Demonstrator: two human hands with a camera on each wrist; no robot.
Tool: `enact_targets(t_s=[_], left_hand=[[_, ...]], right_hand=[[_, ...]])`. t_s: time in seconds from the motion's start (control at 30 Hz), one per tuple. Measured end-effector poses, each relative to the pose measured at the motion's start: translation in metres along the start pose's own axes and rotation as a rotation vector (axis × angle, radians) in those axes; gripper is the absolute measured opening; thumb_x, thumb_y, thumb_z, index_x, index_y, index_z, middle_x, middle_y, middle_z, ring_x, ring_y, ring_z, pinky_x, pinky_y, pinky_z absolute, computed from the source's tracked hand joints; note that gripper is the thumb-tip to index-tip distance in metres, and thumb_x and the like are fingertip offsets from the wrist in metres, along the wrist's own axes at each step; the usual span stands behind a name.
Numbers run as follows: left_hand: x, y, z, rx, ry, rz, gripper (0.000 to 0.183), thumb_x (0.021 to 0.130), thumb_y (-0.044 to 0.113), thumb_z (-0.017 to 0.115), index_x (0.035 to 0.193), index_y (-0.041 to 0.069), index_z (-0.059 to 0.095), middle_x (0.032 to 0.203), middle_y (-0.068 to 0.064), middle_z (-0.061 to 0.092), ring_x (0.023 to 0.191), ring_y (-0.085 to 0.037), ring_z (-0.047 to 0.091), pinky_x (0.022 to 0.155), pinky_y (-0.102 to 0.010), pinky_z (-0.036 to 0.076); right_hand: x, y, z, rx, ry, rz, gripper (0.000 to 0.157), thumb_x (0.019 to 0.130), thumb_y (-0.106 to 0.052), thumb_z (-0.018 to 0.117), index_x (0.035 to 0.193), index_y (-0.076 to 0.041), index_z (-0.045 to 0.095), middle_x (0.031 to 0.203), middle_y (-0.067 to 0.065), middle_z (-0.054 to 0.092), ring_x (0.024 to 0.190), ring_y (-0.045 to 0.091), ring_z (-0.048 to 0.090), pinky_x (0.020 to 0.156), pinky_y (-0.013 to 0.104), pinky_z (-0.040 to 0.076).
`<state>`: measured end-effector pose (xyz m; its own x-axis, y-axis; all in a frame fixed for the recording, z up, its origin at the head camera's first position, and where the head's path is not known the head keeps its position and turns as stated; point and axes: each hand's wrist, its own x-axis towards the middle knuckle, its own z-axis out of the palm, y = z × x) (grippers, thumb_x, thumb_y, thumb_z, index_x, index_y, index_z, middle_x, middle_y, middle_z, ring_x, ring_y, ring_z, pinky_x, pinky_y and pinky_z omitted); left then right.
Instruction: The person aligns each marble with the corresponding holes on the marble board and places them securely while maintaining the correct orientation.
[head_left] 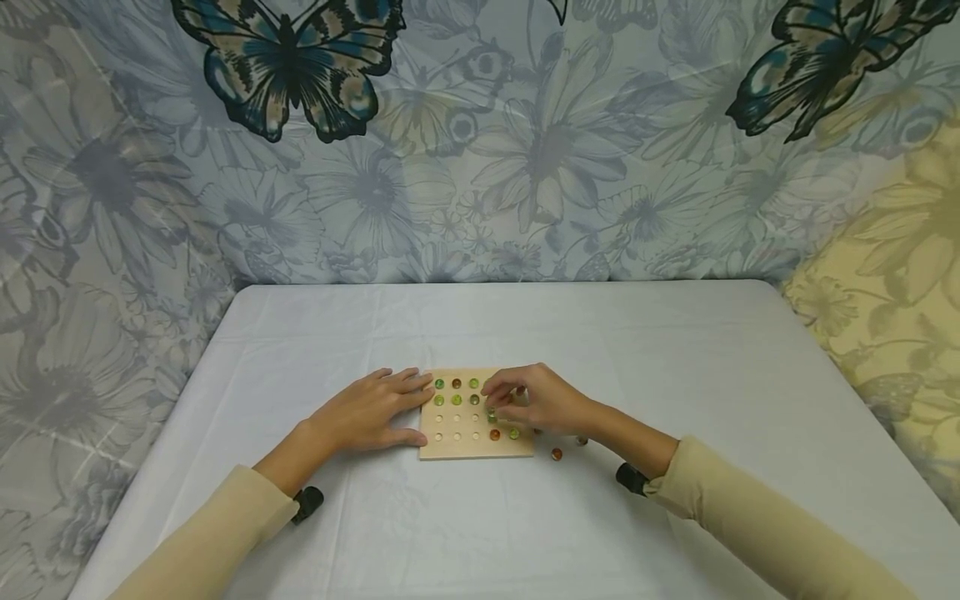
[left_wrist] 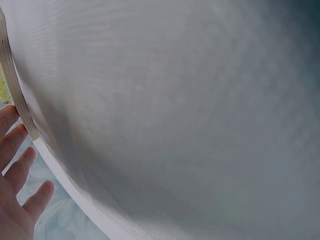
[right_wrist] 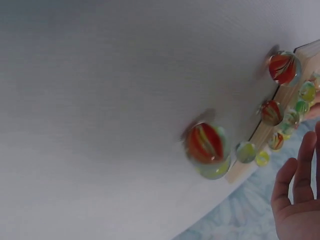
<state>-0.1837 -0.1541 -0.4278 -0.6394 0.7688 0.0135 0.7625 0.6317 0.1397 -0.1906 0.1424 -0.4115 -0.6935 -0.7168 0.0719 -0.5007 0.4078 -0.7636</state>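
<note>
While the left hand touches the board, fingers spread, right hand arched above, hold unclear

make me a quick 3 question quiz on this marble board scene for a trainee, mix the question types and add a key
1. Multiple choice: what touches the left edge of the wooden board?
(a) the left hand
(b) a cup
(c) a spoon

2. True or false: every hole in the board holds a marble.

3. Short answer: on which side of the board, as the person sees it, do the loose marbles lie?

Key:
1. a
2. False; empty holes show in the two nearer rows, toward the left.
3. The right side.
</note>
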Motion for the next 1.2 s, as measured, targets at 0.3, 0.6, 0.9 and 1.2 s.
enact_targets(t_s=[0.3, 0.6, 0.9, 1.2], left_hand=[[0.000, -0.001, 0.002, 0.002, 0.036, 0.019, 0.070, 0.083, 0.062, 0.052, 0.135, 0.015, 0.050, 0.142, -0.004, 0.042, 0.130, -0.027, 0.038, 0.101, -0.052, 0.032], [0.000, 0.000, -0.001, 0.004, 0.026, 0.020, 0.070, 0.083, 0.062, 0.052, 0.135, 0.015, 0.050, 0.142, -0.004, 0.042, 0.130, -0.027, 0.037, 0.102, -0.052, 0.032], [-0.001, -0.002, 0.002, 0.005, 0.020, 0.009, 0.070, 0.084, 0.063, 0.050, 0.136, 0.016, 0.049, 0.143, -0.002, 0.041, 0.131, -0.026, 0.036, 0.102, -0.051, 0.032], [-0.001, -0.002, 0.001, 0.008, 0.017, 0.009, 0.070, 0.084, 0.064, 0.049, 0.137, 0.017, 0.048, 0.144, -0.002, 0.040, 0.132, -0.025, 0.035, 0.103, -0.050, 0.031]], right_hand=[[0.010, -0.008, 0.009, -0.040, -0.006, 0.011, 0.025, 0.082, -0.006, 0.070, 0.106, -0.007, 0.065, 0.096, -0.001, 0.069, 0.087, 0.005, 0.062, 0.071, 0.028, 0.051], [0.014, -0.011, 0.014, -0.075, -0.020, 0.028, 0.024, 0.083, -0.005, 0.068, 0.106, -0.006, 0.064, 0.097, -0.001, 0.068, 0.090, 0.007, 0.062, 0.074, 0.031, 0.051], [0.017, -0.009, 0.016, -0.108, -0.029, 0.024, 0.025, 0.082, -0.006, 0.068, 0.107, -0.005, 0.064, 0.097, -0.002, 0.068, 0.091, 0.009, 0.063, 0.082, 0.033, 0.049], [0.021, -0.005, 0.018, -0.159, -0.041, 0.015, 0.021, 0.082, -0.009, 0.068, 0.103, -0.010, 0.066, 0.093, -0.007, 0.068, 0.089, 0.005, 0.061, 0.083, 0.030, 0.049]])
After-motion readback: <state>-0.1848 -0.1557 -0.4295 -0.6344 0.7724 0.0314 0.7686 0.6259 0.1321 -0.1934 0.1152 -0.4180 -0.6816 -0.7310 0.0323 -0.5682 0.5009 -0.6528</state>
